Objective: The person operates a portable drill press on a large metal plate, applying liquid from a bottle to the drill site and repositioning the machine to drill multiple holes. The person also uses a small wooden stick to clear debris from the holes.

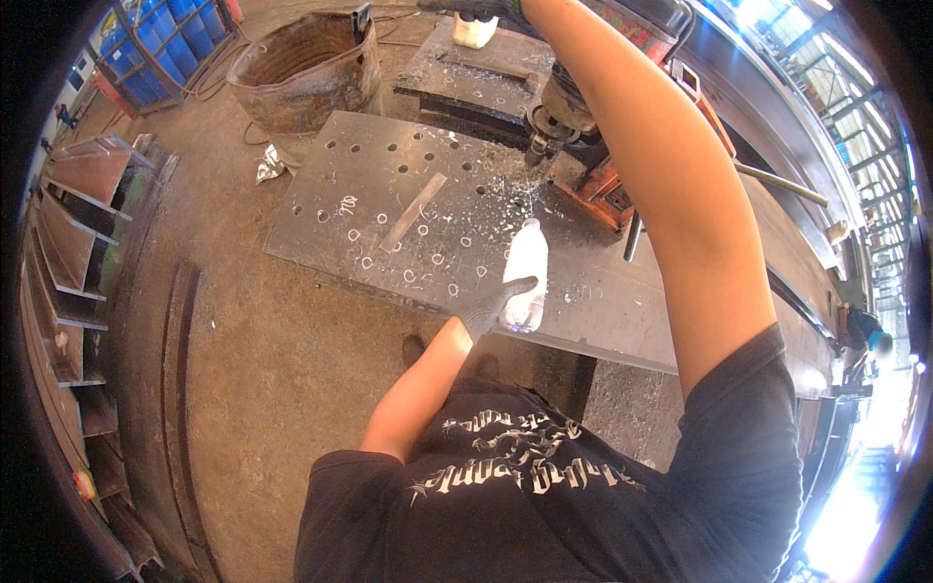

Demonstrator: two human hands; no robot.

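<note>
My left hand [489, 305], in a dark glove, is closed round the lower part of a white plastic bottle [527, 260]. The bottle is above the near side of a dark steel plate [316, 238] that has drilled holes and chalk circles. Beyond its top, a drill [544, 131] stands over the plate, with pale shavings [513, 194] scattered around the bit. My right arm reaches far forward past the drill. The gloved right hand [478, 7] is cut off by the top edge, close above a whitish container [473, 32]; its grip is hidden.
A flat metal strip [415, 212] lies across the plate. Behind stands a rusty open drum [309, 78], with blue barrels [160, 49] in a cage farther left. Steel beams [73, 243] line the left side. Another person [863, 328] is at the far right.
</note>
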